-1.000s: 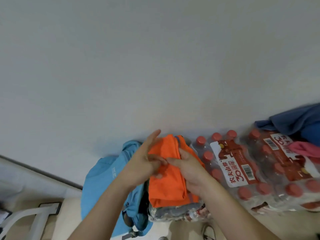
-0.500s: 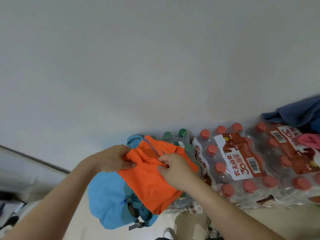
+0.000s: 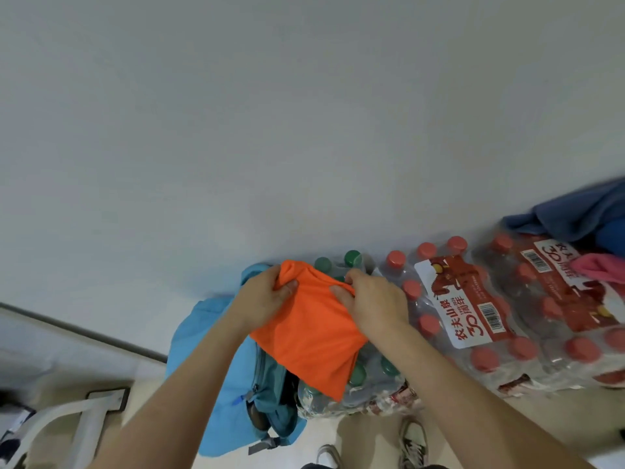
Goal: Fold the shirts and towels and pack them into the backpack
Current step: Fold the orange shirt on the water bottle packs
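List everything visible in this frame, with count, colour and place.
orange cloth: 1, orange, centre, held in both hands
backpack: 1, light blue, lower centre, left of the cloth
green-capped bottle pack: 1, clear, under the cloth
red-capped bottle packs: 2, clear, right of centre
blue cloth: 1, dark blue, top right
pink cloth: 1, pink, right edge
shoes: 2, pale, bottom edge
left hand: 1, grips cloth's left edge
right hand: 1, grips cloth's right edge

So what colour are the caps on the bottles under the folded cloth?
Green caps, clearest in the head view, beneath the orange cloth.
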`<action>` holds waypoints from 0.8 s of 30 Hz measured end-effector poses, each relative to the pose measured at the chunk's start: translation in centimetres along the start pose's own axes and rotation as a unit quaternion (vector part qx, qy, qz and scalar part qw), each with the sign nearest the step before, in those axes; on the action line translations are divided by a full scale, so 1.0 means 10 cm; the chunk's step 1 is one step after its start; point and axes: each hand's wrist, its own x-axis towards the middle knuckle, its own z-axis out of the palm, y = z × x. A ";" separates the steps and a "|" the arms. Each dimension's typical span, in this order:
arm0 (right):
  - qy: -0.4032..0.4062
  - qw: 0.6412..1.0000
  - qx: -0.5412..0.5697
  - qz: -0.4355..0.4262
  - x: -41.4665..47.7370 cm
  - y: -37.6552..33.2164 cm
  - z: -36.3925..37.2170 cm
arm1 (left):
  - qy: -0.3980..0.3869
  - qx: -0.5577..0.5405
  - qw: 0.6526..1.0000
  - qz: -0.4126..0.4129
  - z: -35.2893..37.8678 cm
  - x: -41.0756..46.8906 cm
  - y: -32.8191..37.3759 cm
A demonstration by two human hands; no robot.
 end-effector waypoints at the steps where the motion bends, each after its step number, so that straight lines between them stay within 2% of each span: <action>1: 0.002 1.000 -0.004 0.001 0.05 0.02 0.00 | 0.017 -0.002 1.000 -0.001 0.03 0.00 -0.04; 6: 0.016 0.999 -0.043 -0.007 0.15 0.06 0.08 | 0.062 0.037 0.997 -0.022 0.13 -0.03 -0.08; 8: 0.017 0.998 -0.060 -0.010 0.13 0.08 0.15 | 0.125 0.067 0.990 -0.001 0.14 -0.11 -0.04; 10: 0.025 0.996 -0.079 -0.007 0.12 0.10 0.22 | 0.176 0.105 0.970 0.132 0.13 -0.25 0.01; 12: 0.056 0.994 -0.092 -0.016 0.12 0.11 0.26 | 0.115 0.117 0.945 0.284 0.21 -0.49 0.04; 14: 0.103 0.989 -0.094 -0.041 0.11 0.12 0.30 | 0.033 0.157 0.927 0.340 0.39 -0.76 0.03; 17: 0.164 0.978 -0.041 -0.125 0.12 0.13 0.33 | 0.017 0.257 0.911 0.321 0.68 -0.99 -0.04; 20: 0.160 0.957 -0.010 -0.242 0.11 0.10 0.23 | 0.062 0.254 0.911 0.320 0.79 -1.03 -0.04; 22: 0.131 0.942 -0.020 -0.307 0.01 0.11 0.09 | 0.082 0.263 0.909 0.312 0.84 -1.03 -0.04; 24: 0.051 0.933 -0.048 -0.353 -0.09 0.18 0.03 | 0.094 0.268 0.908 0.308 0.88 -1.05 -0.03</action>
